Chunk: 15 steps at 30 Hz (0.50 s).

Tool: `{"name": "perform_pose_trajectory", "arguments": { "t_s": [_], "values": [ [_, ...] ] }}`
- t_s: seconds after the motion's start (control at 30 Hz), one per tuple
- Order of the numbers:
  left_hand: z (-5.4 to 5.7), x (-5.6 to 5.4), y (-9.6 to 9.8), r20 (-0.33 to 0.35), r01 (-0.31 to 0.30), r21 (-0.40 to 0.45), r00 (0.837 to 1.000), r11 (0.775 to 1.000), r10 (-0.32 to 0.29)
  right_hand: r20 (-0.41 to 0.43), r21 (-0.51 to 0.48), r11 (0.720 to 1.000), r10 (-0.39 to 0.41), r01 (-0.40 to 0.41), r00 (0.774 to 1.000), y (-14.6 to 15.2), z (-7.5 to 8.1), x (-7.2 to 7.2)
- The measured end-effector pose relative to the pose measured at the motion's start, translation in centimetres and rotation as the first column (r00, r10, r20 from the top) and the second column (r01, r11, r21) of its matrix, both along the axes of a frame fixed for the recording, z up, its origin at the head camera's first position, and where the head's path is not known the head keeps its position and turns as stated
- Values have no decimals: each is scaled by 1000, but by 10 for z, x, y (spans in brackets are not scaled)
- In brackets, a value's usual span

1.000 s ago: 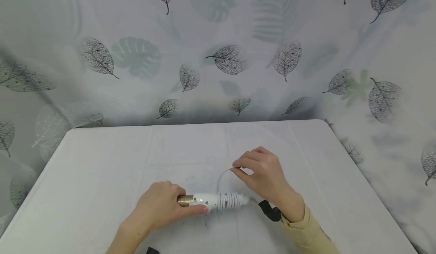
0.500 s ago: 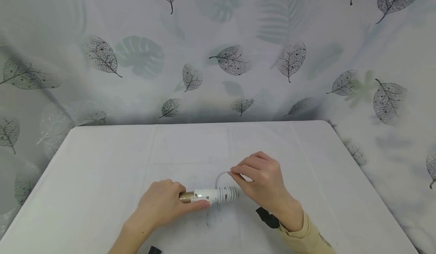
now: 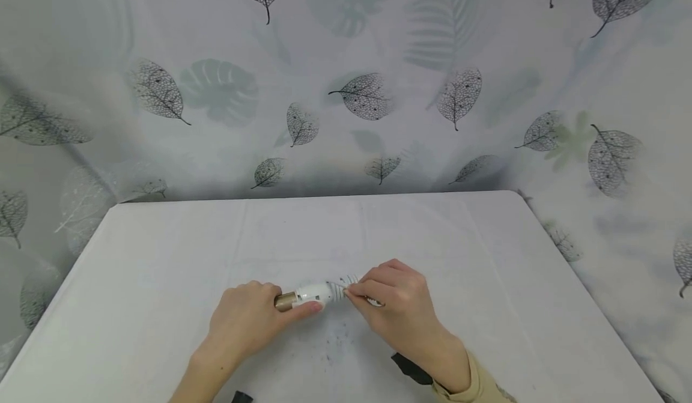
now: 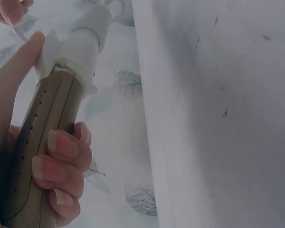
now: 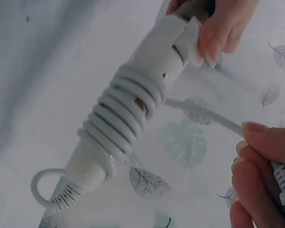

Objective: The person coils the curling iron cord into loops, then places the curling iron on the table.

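My left hand (image 3: 245, 313) grips a curling iron (image 3: 316, 293) by its gold barrel (image 4: 47, 118), fingers curled round it and thumb on the white part. A white cord (image 5: 118, 116) is wound in several tight loops around the white handle (image 5: 156, 52). In the right wrist view it makes a small bend at the handle's ribbed end (image 5: 66, 197). My right hand (image 3: 400, 301) pinches the free length of cord (image 5: 211, 116) between thumb and fingers, close beside the coils. A white ribbed piece (image 5: 284, 176) shows behind those fingers.
A white-covered table (image 3: 173, 253) lies under both hands, with small dark specks (image 3: 335, 343) below the iron. Behind it hangs a leaf-patterned curtain (image 3: 324, 42). Black pieces show at the right wrist (image 3: 412, 369) and near the left forearm (image 3: 241, 397).
My right hand has come down and left with the cord, from beyond the iron to beside its handle. The iron has shifted slightly away from me, its handle end now angled farther back.
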<state>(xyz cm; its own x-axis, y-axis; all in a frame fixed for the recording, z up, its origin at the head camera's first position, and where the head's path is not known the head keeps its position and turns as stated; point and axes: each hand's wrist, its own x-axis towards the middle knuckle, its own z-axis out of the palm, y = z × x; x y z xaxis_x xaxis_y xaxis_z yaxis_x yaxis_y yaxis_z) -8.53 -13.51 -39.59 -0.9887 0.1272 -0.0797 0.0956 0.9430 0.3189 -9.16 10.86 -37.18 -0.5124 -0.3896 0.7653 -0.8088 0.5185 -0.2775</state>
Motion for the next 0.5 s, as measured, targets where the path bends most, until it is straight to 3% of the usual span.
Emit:
{"name": "perform_pose_trajectory", "arguments": {
  "t_s": [0.13,0.3,0.5],
  "values": [
    [2,-1,-4,-47,-60,-18,997,998,59,104,-58,998,-1,7,995,-9,-4,7],
    [6,-2,-9,-106,-142,13,984,990,143,252,-105,994,30,-4,967,-15,-5,11],
    [10,-4,-11,-144,-161,21,976,987,162,351,-79,997,33,-6,936,-14,-4,13]
  ]
}}
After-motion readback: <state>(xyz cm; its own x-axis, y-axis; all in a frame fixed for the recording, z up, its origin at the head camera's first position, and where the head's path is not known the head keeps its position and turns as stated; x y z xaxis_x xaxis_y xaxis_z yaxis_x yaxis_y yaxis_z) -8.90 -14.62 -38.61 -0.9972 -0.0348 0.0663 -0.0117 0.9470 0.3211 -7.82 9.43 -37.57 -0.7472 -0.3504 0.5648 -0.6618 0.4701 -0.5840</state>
